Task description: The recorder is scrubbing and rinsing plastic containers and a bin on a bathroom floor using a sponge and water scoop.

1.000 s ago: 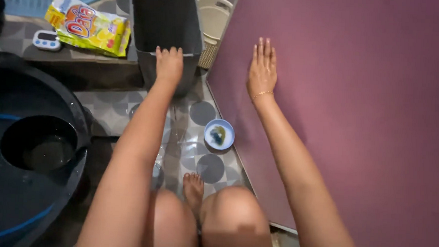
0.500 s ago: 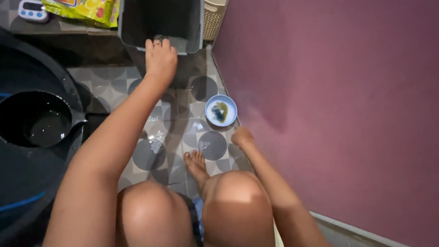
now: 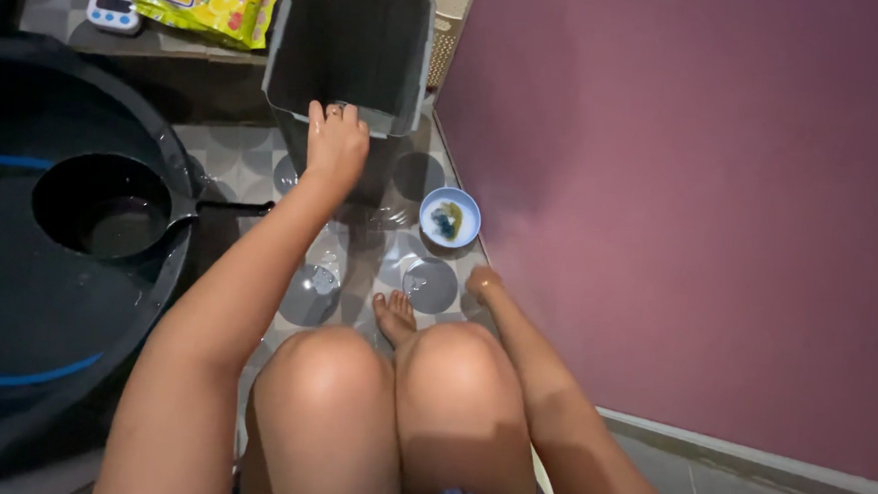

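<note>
Head view: left hand (image 3: 336, 143) keeps its fingers curled over the near rim of the dark grey bin (image 3: 349, 47), now tipped toward the person. Right hand (image 3: 481, 282) has left the purple wall (image 3: 701, 211) and dropped to the wet tiled floor (image 3: 243, 162) beside the small blue bowl (image 3: 450, 218); its grip can't be told.

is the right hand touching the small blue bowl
No, the right hand rests low on the wet tiled floor, apart from the small blue bowl, which sits farther up near the purple wall.
</note>
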